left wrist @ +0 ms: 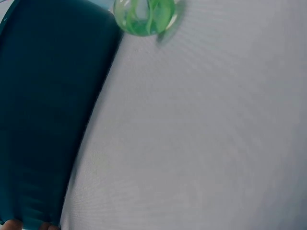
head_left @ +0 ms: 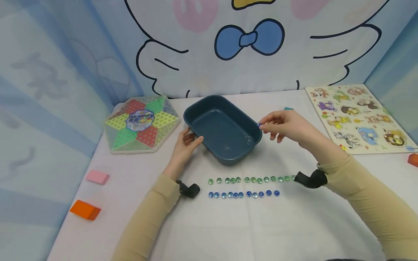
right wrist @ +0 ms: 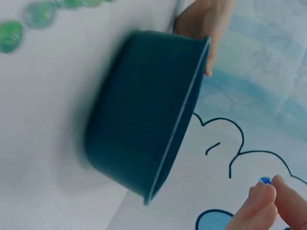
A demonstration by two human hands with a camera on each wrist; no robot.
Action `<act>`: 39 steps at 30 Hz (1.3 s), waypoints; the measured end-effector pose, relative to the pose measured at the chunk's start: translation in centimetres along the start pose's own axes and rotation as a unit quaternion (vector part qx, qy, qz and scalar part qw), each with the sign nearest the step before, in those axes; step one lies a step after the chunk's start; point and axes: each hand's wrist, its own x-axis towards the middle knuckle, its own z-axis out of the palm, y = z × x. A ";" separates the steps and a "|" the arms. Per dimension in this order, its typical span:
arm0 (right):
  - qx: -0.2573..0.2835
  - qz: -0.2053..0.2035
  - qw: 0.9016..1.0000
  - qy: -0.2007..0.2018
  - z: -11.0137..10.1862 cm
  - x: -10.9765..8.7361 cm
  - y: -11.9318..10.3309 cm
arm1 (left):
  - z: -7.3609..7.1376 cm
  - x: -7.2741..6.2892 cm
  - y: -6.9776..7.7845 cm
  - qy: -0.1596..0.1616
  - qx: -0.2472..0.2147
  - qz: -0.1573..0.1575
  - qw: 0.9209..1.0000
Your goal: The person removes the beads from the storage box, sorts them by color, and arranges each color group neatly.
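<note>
My left hand (head_left: 183,149) holds a dark teal plastic tub (head_left: 219,132) by its left side, the thumb at the rim and the fingers against the outer wall. Beyond the tub's right corner, my right hand (head_left: 289,127) pinches a blue glass marble (right wrist: 265,180) between thumb and fingertips. Nearer to me, a row of green marbles (head_left: 247,179) runs across the white cloth. Below it lies a second row of blue marbles (head_left: 249,194). The left wrist view has a green marble (left wrist: 144,18) close beside the tub's wall.
A hexagonal Chinese checkers box (head_left: 140,121) lies back left, and an animal puzzle board (head_left: 359,117) back right. Pink (head_left: 97,177) and orange (head_left: 85,210) blocks lie at the left edge. Another orange block (head_left: 413,159) is at far right; a teal piece (head_left: 288,108) lies behind my right hand.
</note>
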 end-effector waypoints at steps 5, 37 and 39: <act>-0.009 0.000 1.000 -0.019 -0.2 -2.1 2.0 | -0.1 0.1 0.2 0.000 0.000 -0.007 1.000; -0.078 0.003 0.992 -0.099 3.6 -8.2 10.0 | -0.2 0.0 0.2 -0.025 -0.012 -0.012 1.000; -0.082 0.007 0.992 -0.099 3.7 -8.3 10.1 | -0.2 0.0 0.1 -0.027 -0.013 -0.013 0.999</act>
